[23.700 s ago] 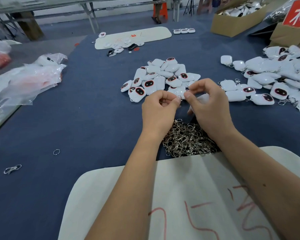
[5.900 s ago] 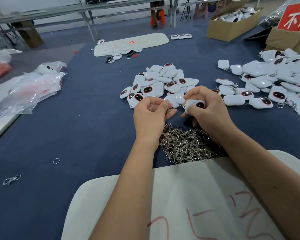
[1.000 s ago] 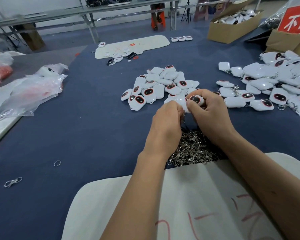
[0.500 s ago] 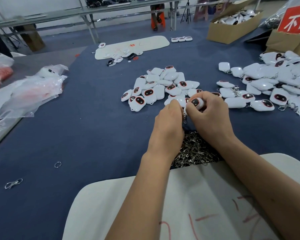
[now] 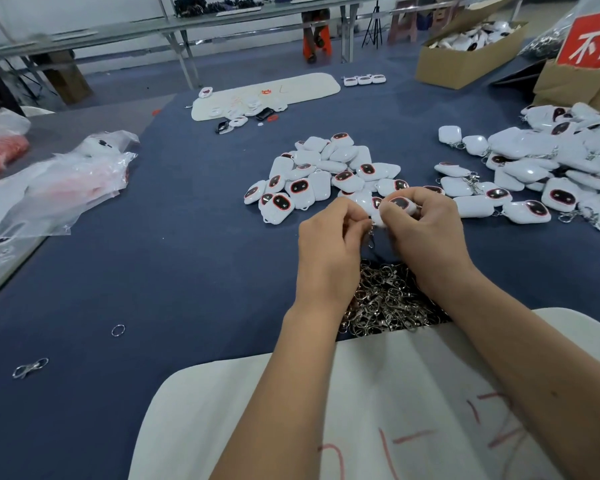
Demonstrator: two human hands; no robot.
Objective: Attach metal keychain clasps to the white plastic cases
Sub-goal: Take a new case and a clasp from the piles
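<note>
Glossy white plastic cases (image 5: 321,174) (dark shiny windows), bright metal clasps (image 5: 385,299), matt blue cloth tabletop (image 5: 187,258).

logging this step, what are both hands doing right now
Left hand: fingers pinched on the metal clasp hanging below the case.
Right hand: grips a white case, dark window facing up.

white cases (image 5: 317,174), silver clasps (image 5: 388,299), blue table (image 5: 174,265)
</note>
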